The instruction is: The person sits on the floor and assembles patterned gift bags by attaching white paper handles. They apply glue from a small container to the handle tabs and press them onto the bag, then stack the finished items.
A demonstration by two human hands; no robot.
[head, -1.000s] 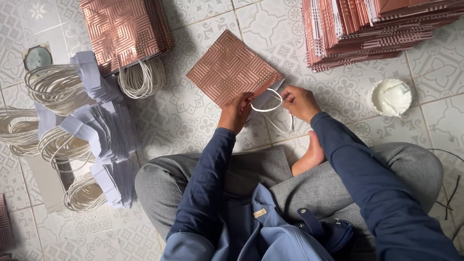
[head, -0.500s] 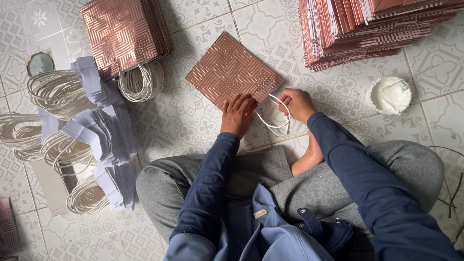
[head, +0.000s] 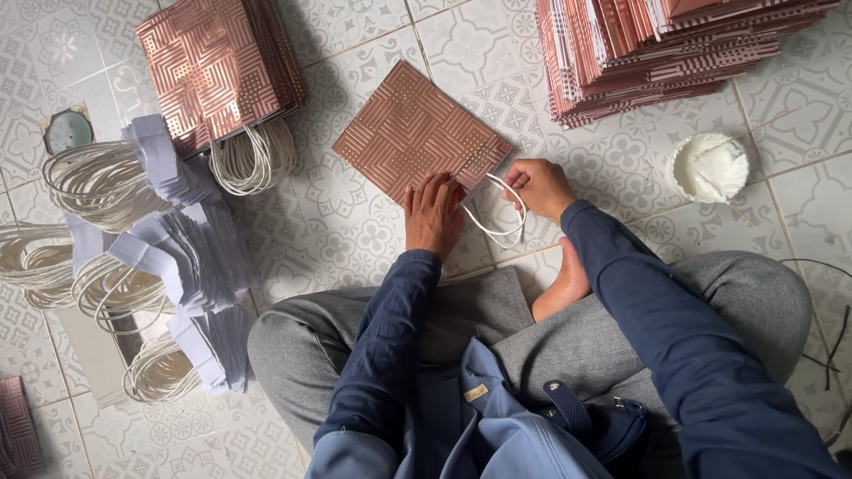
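Flat under both hands, a rose-gold patterned paper bag point(head: 413, 133) with white cord handle point(head: 497, 217)

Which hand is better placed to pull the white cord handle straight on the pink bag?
Probably the right hand: its fingers already touch the white cord handle at the edge of the pink bag. The left hand lies flat on the bag, holding it down.

A flat rose-gold paper bag point(head: 413, 133) with a geometric pattern lies on the tiled floor, a white cord handle point(head: 499, 217) at its near edge; a finished stack of matching bags point(head: 217, 66) sits at upper left, a taller pile of flattened bags point(head: 657, 49) at upper right, a round white tub point(head: 708, 167) beside it
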